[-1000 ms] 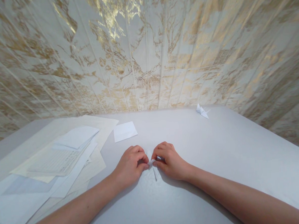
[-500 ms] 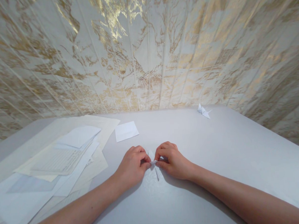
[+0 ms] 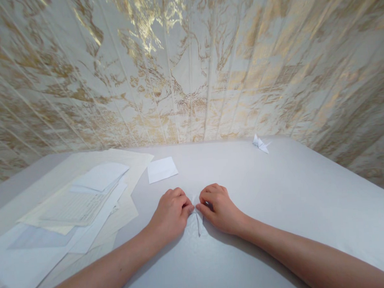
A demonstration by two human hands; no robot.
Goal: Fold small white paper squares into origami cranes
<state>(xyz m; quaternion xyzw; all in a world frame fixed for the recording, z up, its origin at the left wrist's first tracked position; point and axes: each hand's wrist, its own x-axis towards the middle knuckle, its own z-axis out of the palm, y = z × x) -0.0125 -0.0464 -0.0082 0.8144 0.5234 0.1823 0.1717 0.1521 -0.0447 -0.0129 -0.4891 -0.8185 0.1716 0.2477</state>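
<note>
Writing, head view: lines of small text on a lined sheet [image 3: 76, 204] in the loose papers [image 3: 15, 260], too blurred to read; no brand can be made out.
Small folded paper [image 3: 198, 226]: at the front centre of the white table [image 3: 263, 251], between the hands; its middle is hidden by fingertips, a narrow point showing toward the wearer.
Left hand [image 3: 172, 212]: thumb and forefinger pinched together on the paper's left side, other fingers curled.
Right hand [image 3: 222, 208]: thumb and forefinger closed on its right side, the exact contact hard to see.
Cut off: both forearms and the papers' near left part, at the frame's border.
Edges: patterned wall covering [image 3: 189, 76] rises behind the far edge, with a folded paper bird [image 3: 261, 145] near it.
Open room: bare tabletop right of the hands; a white paper piece [image 3: 162, 170] lies beyond the left hand.
</note>
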